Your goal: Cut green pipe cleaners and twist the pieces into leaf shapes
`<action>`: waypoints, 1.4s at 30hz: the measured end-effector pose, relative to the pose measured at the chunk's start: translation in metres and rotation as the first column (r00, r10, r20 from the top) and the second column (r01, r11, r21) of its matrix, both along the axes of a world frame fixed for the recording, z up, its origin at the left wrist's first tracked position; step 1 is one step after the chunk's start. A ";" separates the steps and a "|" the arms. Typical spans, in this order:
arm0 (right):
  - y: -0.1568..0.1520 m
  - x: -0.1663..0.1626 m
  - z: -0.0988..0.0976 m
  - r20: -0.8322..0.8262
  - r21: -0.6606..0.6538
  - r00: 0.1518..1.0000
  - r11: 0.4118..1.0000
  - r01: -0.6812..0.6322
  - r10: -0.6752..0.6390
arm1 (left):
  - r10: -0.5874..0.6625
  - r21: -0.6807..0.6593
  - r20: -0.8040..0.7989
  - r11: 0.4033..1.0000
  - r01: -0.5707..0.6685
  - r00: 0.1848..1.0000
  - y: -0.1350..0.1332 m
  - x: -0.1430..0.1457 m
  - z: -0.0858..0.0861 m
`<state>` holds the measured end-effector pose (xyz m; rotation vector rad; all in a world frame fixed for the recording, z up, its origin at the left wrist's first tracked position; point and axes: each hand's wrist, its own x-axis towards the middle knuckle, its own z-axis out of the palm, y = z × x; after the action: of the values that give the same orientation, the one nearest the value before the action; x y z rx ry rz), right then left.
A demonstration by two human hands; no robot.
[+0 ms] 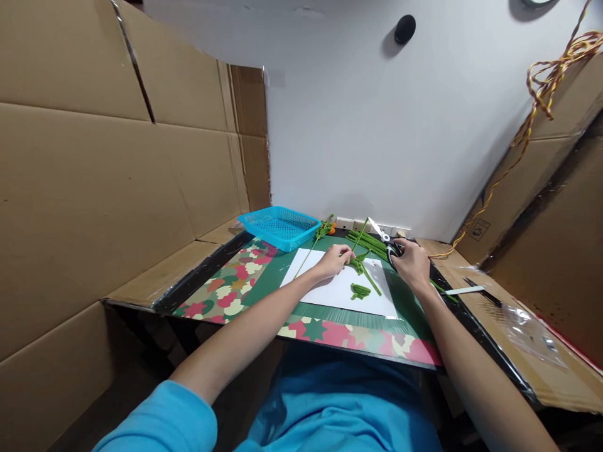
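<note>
My left hand (pixel 335 261) pinches a green pipe cleaner (pixel 360 235) that stands up at a slant from its fingertips. Bent green pipe-cleaner loops (pixel 358 265) and a straight piece hang by those fingers, over a white sheet of paper (pixel 325 295). In my right hand (pixel 412 265) is a pair of scissors (pixel 385 237) with dark handles, its blades pointing up and away to the left, near the upright pipe cleaner. A small coiled green pipe-cleaner piece (pixel 360 291) lies on the paper below my left hand.
A blue plastic basket (pixel 282 242) stands at the back left, beside a pipe-cleaner flower (pixel 325 227) with orange parts. Several green pipe cleaners (pixel 377 246) lie behind the paper. A power strip (pixel 346 223) runs along the wall. To the right are a black pen (pixel 485 294) and a plastic bag (pixel 527 333).
</note>
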<state>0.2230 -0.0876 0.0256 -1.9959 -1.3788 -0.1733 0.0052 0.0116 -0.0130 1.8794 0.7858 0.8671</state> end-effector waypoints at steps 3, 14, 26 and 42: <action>-0.001 0.000 0.000 0.001 0.000 1.000 1.000 0.007 -0.007 | 0.001 -0.016 0.002 1.000 -0.001 1.000 -0.003 0.000 0.002; 0.000 0.000 0.000 -0.009 -0.004 1.000 1.000 0.012 -0.012 | 0.000 -0.028 0.004 1.000 0.000 1.000 -0.006 0.000 0.004; -0.001 -0.001 0.000 -0.034 0.041 0.999 0.999 -0.028 0.030 | -0.026 -0.071 0.030 0.997 0.028 0.999 -0.003 0.000 0.002; -0.001 -0.004 0.000 -0.008 -0.001 1.000 1.000 -0.022 0.022 | -0.014 -0.057 0.000 0.998 0.014 1.000 0.000 0.000 -0.001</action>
<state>0.2195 -0.0884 0.0253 -1.9797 -1.3951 -0.1551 0.0050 0.0114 -0.0135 1.8331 0.7887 0.8264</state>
